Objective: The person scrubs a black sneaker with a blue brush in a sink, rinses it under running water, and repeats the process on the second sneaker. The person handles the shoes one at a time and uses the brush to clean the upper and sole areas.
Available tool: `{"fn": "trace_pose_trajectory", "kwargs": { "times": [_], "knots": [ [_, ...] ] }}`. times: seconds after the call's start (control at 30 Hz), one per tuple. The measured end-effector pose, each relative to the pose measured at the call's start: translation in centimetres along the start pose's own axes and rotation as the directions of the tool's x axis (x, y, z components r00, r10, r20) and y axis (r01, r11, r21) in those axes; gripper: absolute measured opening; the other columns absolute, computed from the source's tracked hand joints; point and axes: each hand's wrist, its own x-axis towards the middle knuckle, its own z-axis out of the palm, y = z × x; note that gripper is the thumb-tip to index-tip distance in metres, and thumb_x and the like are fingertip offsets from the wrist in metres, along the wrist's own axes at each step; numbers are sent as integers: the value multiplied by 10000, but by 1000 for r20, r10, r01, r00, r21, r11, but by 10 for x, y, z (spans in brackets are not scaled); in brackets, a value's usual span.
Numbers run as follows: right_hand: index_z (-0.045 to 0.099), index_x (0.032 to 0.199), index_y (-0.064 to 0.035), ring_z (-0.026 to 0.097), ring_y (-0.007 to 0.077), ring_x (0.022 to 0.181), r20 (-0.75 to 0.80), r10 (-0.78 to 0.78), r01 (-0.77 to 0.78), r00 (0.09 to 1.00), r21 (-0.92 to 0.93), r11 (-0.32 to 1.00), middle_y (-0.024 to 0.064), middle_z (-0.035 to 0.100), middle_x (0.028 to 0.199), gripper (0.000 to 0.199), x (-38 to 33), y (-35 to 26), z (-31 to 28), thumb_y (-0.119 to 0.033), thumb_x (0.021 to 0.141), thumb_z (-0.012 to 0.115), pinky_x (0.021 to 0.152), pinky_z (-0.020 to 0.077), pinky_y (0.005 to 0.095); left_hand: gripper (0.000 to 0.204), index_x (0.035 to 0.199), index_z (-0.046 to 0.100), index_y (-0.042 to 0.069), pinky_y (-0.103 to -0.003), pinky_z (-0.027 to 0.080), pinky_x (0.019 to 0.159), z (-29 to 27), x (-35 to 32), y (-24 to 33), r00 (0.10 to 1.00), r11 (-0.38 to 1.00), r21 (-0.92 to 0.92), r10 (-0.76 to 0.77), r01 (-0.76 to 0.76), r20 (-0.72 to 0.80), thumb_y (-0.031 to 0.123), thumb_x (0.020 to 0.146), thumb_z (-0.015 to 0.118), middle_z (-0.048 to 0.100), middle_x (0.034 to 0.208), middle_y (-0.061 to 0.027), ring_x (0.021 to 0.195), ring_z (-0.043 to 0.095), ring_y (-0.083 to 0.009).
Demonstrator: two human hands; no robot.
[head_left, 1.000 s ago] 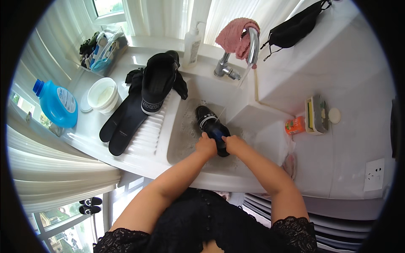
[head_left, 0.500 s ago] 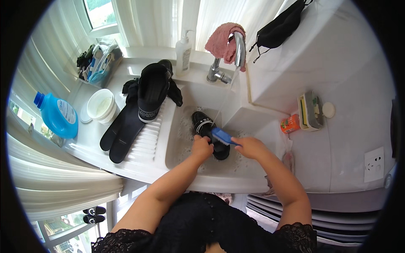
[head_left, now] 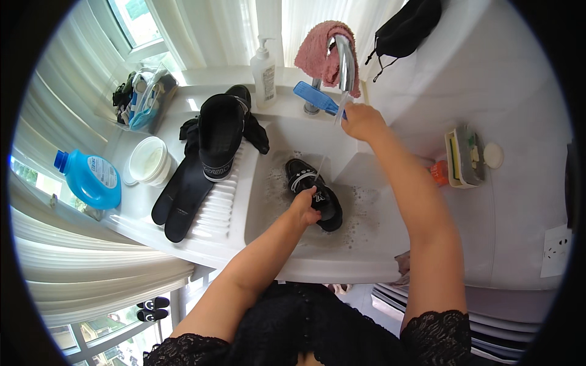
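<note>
In the white sink [head_left: 293, 259] lies a wet black shoe [head_left: 332, 213] with white markings, soapy bubbles around it. My left hand [head_left: 306, 208] grips its near part, fingers wrapped over the edge. Up by the faucet [head_left: 347, 67], my right hand [head_left: 362, 121] is closed on the handle of a blue scrubbing brush [head_left: 315, 96], whose head points left in front of the faucet's base. A thin stream of water runs from the spout past the brush handle and down to the shoe. A pink cloth [head_left: 323, 52] is draped over the faucet.
On the ribbed drainboard at left rest another black shoe [head_left: 221, 137] and black insoles [head_left: 183, 210]. Around them stand a white tub [head_left: 148, 160], a blue detergent bottle [head_left: 91, 180], a pump bottle [head_left: 264, 76] and a clear bin [head_left: 143, 97]. A sponge holder [head_left: 464, 158] sits at right.
My right hand has lifted the brush off the shoe, up and away to the faucet. My left hand has shifted slightly right, still on the shoe.
</note>
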Motion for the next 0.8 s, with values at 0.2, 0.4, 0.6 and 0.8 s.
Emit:
{"fn": "trace_pose_trajectory", "kwargs": {
  "times": [0.2,0.4,0.6,0.8],
  "knots": [
    [531,964,-28,615,422,798,32,-34,30,999,107,994,234,632,825,282,25,-9,29,-268,816,538,717,485,506,503,1357,409,91,-501,225,1106,-3,-14,9,1000,991,-135,-15,15,0,400,962,452,401,1409,-154,1317,334,-330],
    [536,1047,-48,630,387,888,64,8,-18,998,162,987,213,648,912,276,20,-10,25,-249,862,496,773,496,498,695,1472,246,133,-499,93,1139,40,1,1,973,982,-188,-19,-26,-231,460,923,520,207,1534,-138,1410,189,-320],
    [562,958,-44,613,376,857,141,64,-105,988,304,947,161,628,836,267,-84,-7,18,-285,844,581,748,482,475,513,1247,464,133,-447,237,1050,45,14,-15,921,954,-201,139,-223,-363,478,888,588,469,1209,-59,1138,435,-243],
    [595,1084,-66,624,361,818,450,112,-324,886,428,844,172,655,882,314,-202,-4,12,-203,805,634,732,484,442,322,844,517,141,-363,388,697,29,45,-12,897,986,-76,104,-151,-430,427,846,664,451,772,0,707,431,-179]
  ]
}}
